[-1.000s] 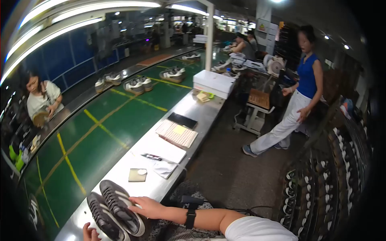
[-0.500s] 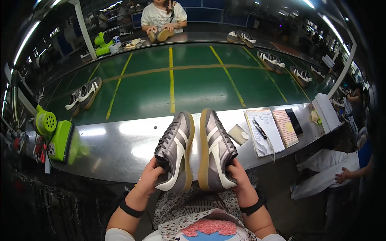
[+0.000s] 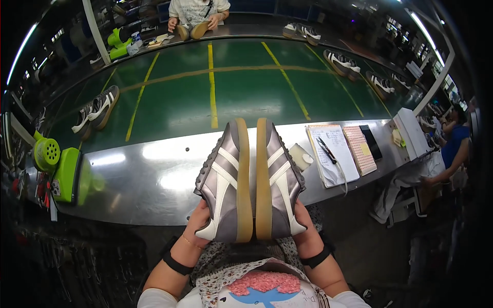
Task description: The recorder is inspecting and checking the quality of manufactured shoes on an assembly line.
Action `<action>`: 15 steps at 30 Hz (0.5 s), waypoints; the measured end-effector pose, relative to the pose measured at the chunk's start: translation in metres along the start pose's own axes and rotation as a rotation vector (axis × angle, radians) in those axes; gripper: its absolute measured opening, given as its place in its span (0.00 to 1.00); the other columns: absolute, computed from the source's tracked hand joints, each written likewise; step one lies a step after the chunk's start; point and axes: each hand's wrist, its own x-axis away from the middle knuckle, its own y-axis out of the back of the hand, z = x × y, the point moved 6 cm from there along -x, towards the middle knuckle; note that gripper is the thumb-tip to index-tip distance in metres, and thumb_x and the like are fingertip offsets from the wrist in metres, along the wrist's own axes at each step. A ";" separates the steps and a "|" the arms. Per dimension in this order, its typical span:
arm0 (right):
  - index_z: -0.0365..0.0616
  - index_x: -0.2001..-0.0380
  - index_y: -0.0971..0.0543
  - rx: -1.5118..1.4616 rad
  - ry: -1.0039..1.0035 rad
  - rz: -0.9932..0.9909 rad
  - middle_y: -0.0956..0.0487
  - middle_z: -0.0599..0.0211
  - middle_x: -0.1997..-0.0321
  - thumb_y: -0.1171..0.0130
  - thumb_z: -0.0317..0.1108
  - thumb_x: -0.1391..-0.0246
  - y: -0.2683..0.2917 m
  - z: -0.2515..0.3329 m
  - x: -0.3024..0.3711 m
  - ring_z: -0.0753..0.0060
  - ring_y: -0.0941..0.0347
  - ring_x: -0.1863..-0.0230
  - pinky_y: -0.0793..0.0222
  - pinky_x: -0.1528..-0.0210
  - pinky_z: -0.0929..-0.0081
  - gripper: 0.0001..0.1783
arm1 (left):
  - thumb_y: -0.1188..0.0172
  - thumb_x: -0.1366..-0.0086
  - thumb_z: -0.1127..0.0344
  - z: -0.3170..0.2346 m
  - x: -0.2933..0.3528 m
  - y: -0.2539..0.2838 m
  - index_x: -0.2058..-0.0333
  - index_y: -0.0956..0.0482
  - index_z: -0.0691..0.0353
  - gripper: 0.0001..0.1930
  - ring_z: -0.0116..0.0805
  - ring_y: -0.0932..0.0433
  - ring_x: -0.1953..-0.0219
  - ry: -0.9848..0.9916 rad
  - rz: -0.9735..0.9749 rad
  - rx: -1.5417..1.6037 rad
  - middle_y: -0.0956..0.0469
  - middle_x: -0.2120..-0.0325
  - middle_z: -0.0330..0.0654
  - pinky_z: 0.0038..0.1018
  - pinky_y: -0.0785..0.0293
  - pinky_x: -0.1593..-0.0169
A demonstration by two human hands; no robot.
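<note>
My left hand (image 3: 197, 226) grips one grey sneaker (image 3: 224, 187) with white stripes and a gum-coloured sole. A matching sneaker (image 3: 279, 187) is in my right hand (image 3: 306, 233). Both are held at the heel end, toes pointing away from me over the near metal table edge. Their soles face each other with a narrow gap between them, and the striped sides are turned upward. My fingers are mostly hidden behind the shoes.
On the metal table (image 3: 138, 200) lie a pale block (image 3: 300, 157), a notepad (image 3: 328, 149) with thread snips (image 3: 326, 150), and a phone (image 3: 371, 142). A green device (image 3: 67, 174) stands left. Beyond, a green conveyor (image 3: 179, 102) carries more sneakers (image 3: 100, 110); a co-worker (image 3: 197, 13) sits opposite.
The two sneakers have come closer together and rolled, so their outer sides show more and the shoe openings are turned from view. The co-worker's hand has moved off a shoe.
</note>
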 end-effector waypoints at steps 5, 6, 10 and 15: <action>0.40 0.41 0.41 -0.028 -0.006 0.022 0.32 0.58 0.45 0.53 0.27 0.46 -0.011 0.002 0.004 0.65 0.29 0.49 0.29 0.51 0.71 0.28 | 0.55 0.39 0.80 0.001 -0.003 0.002 0.40 0.46 0.57 0.28 0.41 0.30 0.47 0.022 0.021 0.038 0.35 0.45 0.47 0.35 0.29 0.46; 0.40 0.41 0.42 -0.065 -0.030 0.014 0.32 0.57 0.44 0.52 0.27 0.46 -0.013 0.003 0.004 0.64 0.29 0.49 0.29 0.51 0.70 0.28 | 0.56 0.39 0.80 0.003 -0.003 -0.003 0.39 0.46 0.57 0.28 0.41 0.30 0.46 0.045 0.015 0.063 0.36 0.45 0.47 0.36 0.30 0.45; 0.40 0.41 0.42 -0.078 -0.020 0.015 0.32 0.57 0.45 0.53 0.27 0.46 -0.004 0.000 0.004 0.64 0.29 0.48 0.29 0.50 0.70 0.28 | 0.56 0.37 0.77 0.009 -0.007 0.002 0.39 0.46 0.57 0.27 0.42 0.31 0.46 0.071 0.015 0.063 0.36 0.45 0.47 0.37 0.30 0.45; 0.40 0.40 0.42 0.198 -0.036 -0.051 0.32 0.61 0.45 0.53 0.27 0.46 0.001 -0.015 -0.011 0.69 0.32 0.48 0.34 0.49 0.73 0.29 | 0.52 0.37 0.74 -0.007 0.006 -0.033 0.41 0.43 0.60 0.25 0.43 0.30 0.47 0.212 0.093 0.200 0.33 0.47 0.48 0.39 0.30 0.45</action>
